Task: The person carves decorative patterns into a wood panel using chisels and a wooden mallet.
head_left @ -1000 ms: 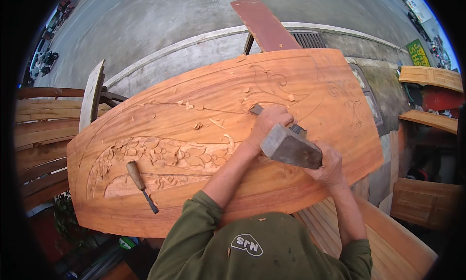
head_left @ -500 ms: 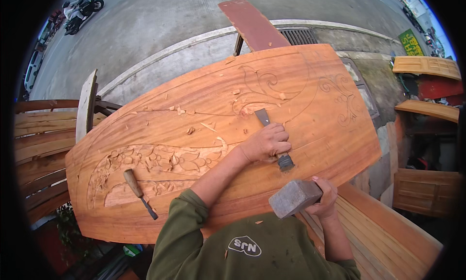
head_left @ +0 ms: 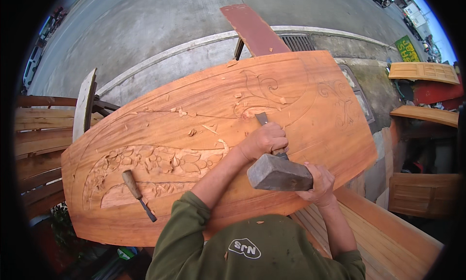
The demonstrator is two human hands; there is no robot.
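Observation:
My left hand (head_left: 264, 139) is wrapped round a flat chisel (head_left: 262, 118), whose blade meets the scrolled outline on a large curved wooden panel (head_left: 315, 115). My right hand (head_left: 316, 183) grips a heavy grey block mallet (head_left: 276, 173), its head over the chisel's butt, hiding part of it; whether they touch I cannot tell. Carved flowers and leaves (head_left: 145, 158) cover the panel's lower left, among loose shavings. A second chisel (head_left: 138, 195) with a wooden handle lies there. Fainter scroll lines show at the upper right.
Stacked boards (head_left: 41, 134) stand at the left beside an upright plank (head_left: 82, 105). A reddish board (head_left: 252, 27) juts out beyond the panel over concrete pavement. Carved wooden panels (head_left: 422, 190) and another long panel (head_left: 369, 214) sit at the right. Vehicles are on the road behind.
The mallet has moved up and left from beside the panel's near edge back over the chisel's butt, as it was a second ago. My left hand has stayed on the chisel, shifting slightly.

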